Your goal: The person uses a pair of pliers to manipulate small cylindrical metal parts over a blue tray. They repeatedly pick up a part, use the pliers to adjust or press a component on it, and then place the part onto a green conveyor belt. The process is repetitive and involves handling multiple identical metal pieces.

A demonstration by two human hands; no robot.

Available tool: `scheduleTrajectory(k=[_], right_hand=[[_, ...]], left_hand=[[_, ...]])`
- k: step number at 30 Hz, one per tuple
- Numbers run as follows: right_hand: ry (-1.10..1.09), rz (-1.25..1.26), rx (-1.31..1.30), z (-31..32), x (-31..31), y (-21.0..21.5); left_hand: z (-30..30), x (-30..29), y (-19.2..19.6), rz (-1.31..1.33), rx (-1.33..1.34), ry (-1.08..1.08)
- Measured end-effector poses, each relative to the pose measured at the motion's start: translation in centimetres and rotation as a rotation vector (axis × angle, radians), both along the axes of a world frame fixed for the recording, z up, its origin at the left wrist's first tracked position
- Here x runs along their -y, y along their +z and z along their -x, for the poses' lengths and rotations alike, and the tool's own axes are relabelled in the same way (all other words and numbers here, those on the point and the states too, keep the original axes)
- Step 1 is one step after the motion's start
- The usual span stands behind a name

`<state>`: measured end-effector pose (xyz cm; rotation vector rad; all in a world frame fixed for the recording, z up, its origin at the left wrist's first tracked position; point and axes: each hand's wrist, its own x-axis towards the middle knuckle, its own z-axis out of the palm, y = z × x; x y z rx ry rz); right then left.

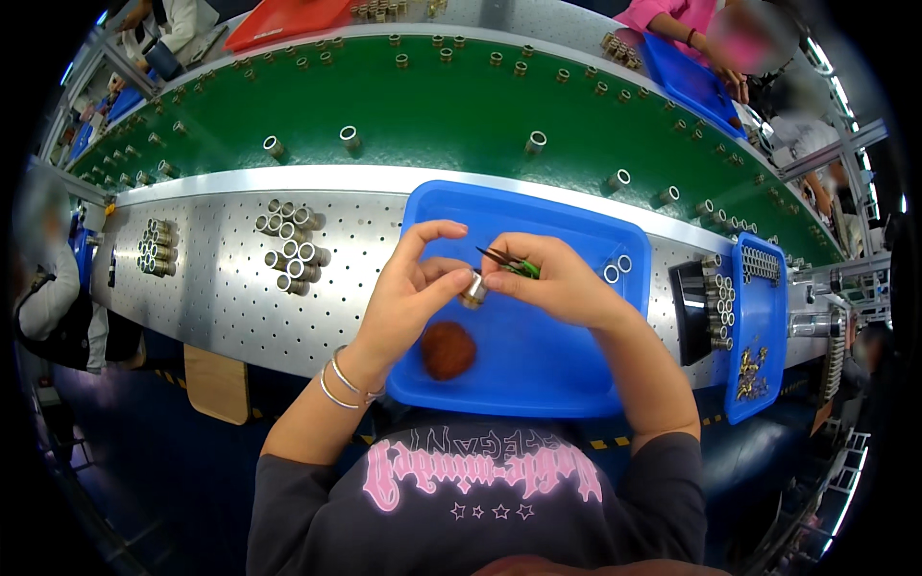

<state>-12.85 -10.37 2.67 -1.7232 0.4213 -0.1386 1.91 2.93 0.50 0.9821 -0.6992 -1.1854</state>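
Observation:
Over the blue tray point(538, 389), my left hand point(411, 300) pinches a short metal sleeve point(473, 291) between thumb and fingers. My right hand point(557, 278) has a small pointed tool with dark tips and a green handle point(521, 267) in its fingers. Its thumb and fingertips meet the sleeve from the right, beside my left fingertips. Whether the tool is snips or tweezers is hard to make out. A reddish-brown, fuzzy round pad point(448, 349) lies in the tray below my left hand. Two ring-shaped metal pieces point(618, 269) rest at the tray's right side.
Beyond the tray runs a green conveyor point(461, 106) carrying spaced metal sleeves. Grouped sleeves point(288, 240) stand on the perforated metal table to the left. At right are a black holder point(688, 312) and another blue tray point(744, 331) with metal parts. Co-workers sit across and at both sides.

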Motion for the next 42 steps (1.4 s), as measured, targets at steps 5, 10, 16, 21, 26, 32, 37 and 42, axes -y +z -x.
scheduleTrajectory(k=[5, 10, 16, 21, 26, 32, 37, 42], right_hand=[[-0.200, -0.027, 0.050, 0.2, -0.7, 0.6], [-0.225, 0.047, 0.095, 0.1, -0.9, 0.2], [-0.199, 0.081, 0.074, 0.1, -0.9, 0.1], [-0.227, 0.071, 0.085, 0.0, -0.8, -0.2], [-0.259, 0.487, 0.231, -0.4, -1.6, 0.2], [-0.169, 0.591, 0.171, -1.1, -2.4, 0.0], [-0.234, -0.088, 0.192, -0.8, -1.1, -0.4], [-0.251, -0.122, 0.168, -0.6, -1.3, -0.7]], left_hand=[[-0.5, -0.4, -2.4, -0.042, 0.011, 0.083], [0.4, -0.5, -1.3, -0.096, -0.269, -0.084], [-0.3, 0.0, -1.2, -0.117, -0.346, -0.146], [-0.3, 0.2, -0.5, -0.105, -0.180, -0.100], [0.0, 0.4, -0.7, -0.052, -0.091, -0.043], [0.3, 0.3, -0.9, -0.014, -0.027, 0.008], [-0.3, -0.2, -0.7, -0.078, -0.375, -0.005], [0.0, -0.1, -0.6, -0.064, -0.473, -0.014]])
